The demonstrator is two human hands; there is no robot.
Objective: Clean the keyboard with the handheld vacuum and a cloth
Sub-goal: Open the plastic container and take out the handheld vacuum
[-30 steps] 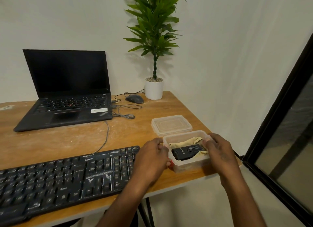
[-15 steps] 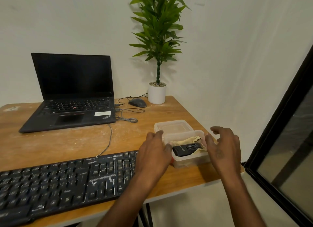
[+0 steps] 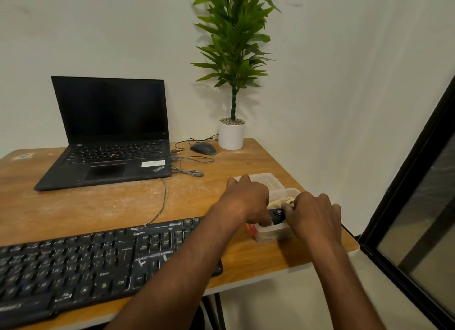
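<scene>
Left grip (image 3: 246, 201) and right grip (image 3: 312, 213) both pinch one black plastic vacuum (image 3: 277, 215) inside one clear rectangular tub (image 3: 273, 234), over one yellow cloth (image 3: 279, 201); one dusty black keyboard (image 3: 93, 265) on wooden bench (image 3: 98, 206)

A plain home office: wooden desk (image 3: 103, 206) with laptop (image 3: 110, 132), mouse (image 3: 203, 148) and potted plant (image 3: 232, 58).

black keyboard (image 3: 98, 263), yellow cloth (image 3: 280, 201)
</scene>
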